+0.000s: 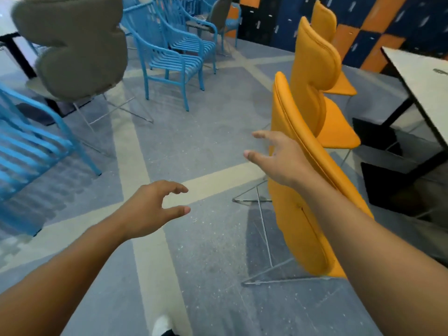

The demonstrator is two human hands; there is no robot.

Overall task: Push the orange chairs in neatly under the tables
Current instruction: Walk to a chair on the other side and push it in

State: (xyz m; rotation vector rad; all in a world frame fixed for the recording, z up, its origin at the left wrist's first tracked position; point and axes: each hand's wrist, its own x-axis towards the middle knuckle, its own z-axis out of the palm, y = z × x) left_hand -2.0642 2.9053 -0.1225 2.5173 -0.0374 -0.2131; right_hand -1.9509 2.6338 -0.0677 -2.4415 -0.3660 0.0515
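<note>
While the blue slatted metal armchairs (pixel 169 57) stood off to the left, out of the job, the left hand (pixel 155 207) hung over the grey patterned floor (pixel 206 141), fingers loosely curled round nothing, probably waiting to join the push. The right hand (pixel 278 158), fingers spread and gripping nothing, lay at the top edge of the nearest orange upholstered chair (pixel 303 226), seemingly placed to shove it; actual contact couldn't be told. With two more orange chairs (pixel 315 98) beyond, it stood in a row, tall backs upright, seats facing right toward the white-topped table (pixel 424 76), near its edge, apparently not tucked under.
</note>
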